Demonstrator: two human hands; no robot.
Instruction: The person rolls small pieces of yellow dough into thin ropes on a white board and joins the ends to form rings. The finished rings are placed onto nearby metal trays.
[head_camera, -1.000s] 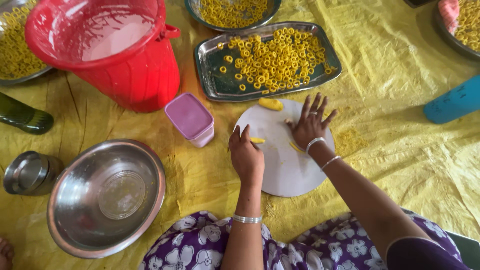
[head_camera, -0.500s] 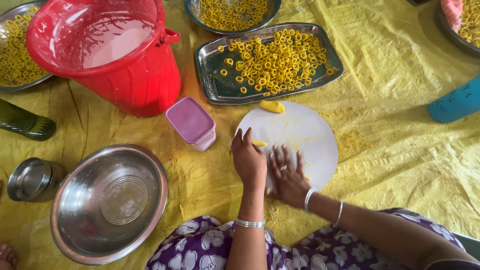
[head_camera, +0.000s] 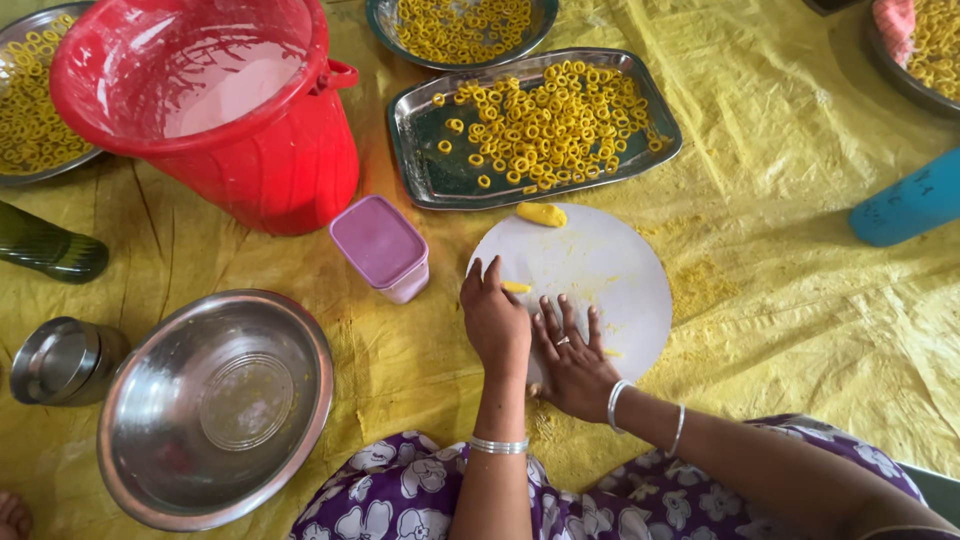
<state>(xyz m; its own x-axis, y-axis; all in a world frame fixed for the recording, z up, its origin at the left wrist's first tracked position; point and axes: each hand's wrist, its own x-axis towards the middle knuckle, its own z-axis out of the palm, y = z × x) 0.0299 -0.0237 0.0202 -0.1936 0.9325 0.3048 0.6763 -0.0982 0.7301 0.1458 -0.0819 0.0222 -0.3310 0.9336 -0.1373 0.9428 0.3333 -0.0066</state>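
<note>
A round white board lies on the yellow sheet in front of me. My left hand rests at the board's left edge, its fingers closed on a small piece of yellow dough. My right hand lies flat, fingers spread, palm down on the board's near part; what is under the palm is hidden. A thicker lump of yellow dough sits at the board's far edge. Just beyond it stands a rectangular steel tray holding several yellow dough rings.
A red bucket with white residue stands at the far left, a small pink lidded box beside it. An empty steel bowl and a steel tin lie near left. More ring-filled dishes line the far edge; a blue container sits right.
My right hand has slid from the board's far right toward me, and lies flat on the near part. My left hand has stayed at the left edge.
</note>
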